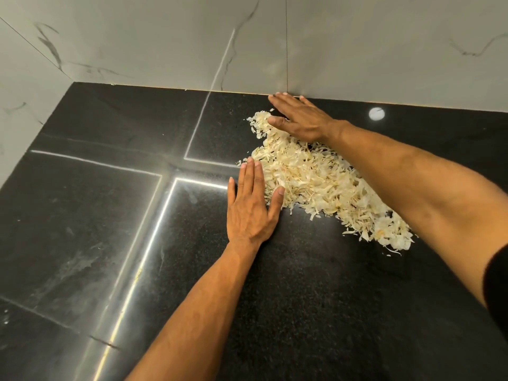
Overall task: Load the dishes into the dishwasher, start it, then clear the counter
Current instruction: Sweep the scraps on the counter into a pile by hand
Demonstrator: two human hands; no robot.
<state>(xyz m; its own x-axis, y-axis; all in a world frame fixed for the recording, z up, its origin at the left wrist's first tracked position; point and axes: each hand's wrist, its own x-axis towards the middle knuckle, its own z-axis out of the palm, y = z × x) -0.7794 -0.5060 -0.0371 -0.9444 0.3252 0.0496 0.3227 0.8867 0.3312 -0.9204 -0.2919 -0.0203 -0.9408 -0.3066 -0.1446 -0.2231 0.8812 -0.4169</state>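
Observation:
A heap of pale, papery peelings [316, 182] lies on the black stone counter [302, 284], stretching from near the back wall toward the right. My left hand [251, 207] lies flat on the counter with straight fingers, its thumb and fingertips touching the heap's left edge. My right hand [299, 119] is flat too, fingers spread, resting on the far end of the heap close to the wall. Neither hand holds anything. My right forearm crosses above the heap's right part and hides some of it.
Grey marbled wall tiles [165, 42] rise at the back and left, forming a corner at the upper left. A few stray peel bits lie along the wall joint [112, 84]. Ceiling light strips reflect on the glossy counter, along with one round lamp reflection [376, 114].

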